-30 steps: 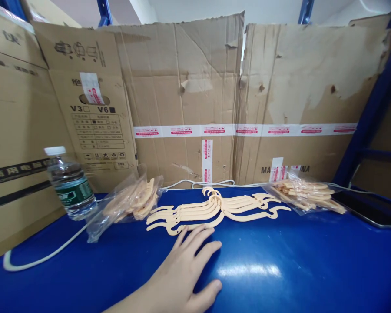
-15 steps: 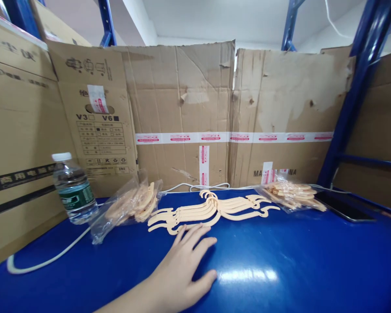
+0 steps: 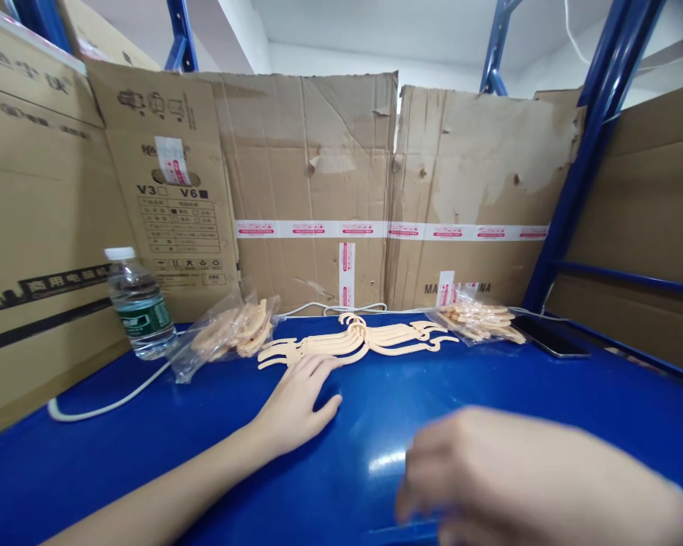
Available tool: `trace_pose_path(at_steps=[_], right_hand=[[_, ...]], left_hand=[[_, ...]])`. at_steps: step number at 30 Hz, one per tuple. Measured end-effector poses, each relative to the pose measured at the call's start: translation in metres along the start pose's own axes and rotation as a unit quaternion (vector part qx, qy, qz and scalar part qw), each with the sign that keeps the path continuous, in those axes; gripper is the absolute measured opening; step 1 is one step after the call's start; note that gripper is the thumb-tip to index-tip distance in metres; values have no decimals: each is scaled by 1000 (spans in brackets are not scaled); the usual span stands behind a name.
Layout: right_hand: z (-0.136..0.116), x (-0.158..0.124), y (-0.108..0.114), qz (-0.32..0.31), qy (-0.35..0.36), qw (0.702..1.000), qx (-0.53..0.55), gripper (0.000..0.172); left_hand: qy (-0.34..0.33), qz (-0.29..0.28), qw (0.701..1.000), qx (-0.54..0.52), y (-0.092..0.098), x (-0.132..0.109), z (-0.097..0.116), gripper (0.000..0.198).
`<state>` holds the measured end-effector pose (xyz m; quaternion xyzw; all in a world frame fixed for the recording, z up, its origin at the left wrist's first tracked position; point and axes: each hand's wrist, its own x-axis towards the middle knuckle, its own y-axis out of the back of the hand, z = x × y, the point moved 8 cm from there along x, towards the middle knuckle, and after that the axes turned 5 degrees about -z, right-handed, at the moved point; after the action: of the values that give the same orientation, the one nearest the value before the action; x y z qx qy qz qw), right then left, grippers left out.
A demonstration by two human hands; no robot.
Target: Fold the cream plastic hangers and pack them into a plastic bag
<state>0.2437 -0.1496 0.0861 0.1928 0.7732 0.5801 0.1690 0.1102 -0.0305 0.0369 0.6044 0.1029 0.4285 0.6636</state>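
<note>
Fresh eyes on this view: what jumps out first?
Probably the right hand, large and motion-blurred in the lower right foreground. Next, the fanned cream hangers near the middle, standing out against the glossy blue tabletop, with the left hand spread at their near edge. Behind them, tall cardboard sheets crossed by white-and-red tape fill much of the background.

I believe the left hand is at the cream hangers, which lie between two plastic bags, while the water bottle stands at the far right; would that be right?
Not quite: the head view shows the water bottle standing on the left side. The left hand is at the cream hangers, which lie between two plastic bags.
</note>
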Motion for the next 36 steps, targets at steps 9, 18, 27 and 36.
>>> trace_pose_path(at_steps=[9, 18, 27, 36], right_hand=[[185, 9, 37, 80, -196, 970, -118, 28], [224, -11, 4, 165, -156, 969, -102, 26], [244, -17, -2, 204, -136, 967, -71, 25], [248, -17, -5, 261, -123, 955, -67, 25]], left_hand=[[20, -13, 998, 54, 1, 2, -5, 33], [27, -43, 995, 83, -11, -1, -12, 35], [50, -63, 990, 112, -11, 0, -18, 44], [96, -119, 980, 126, -13, -1, -31, 58]])
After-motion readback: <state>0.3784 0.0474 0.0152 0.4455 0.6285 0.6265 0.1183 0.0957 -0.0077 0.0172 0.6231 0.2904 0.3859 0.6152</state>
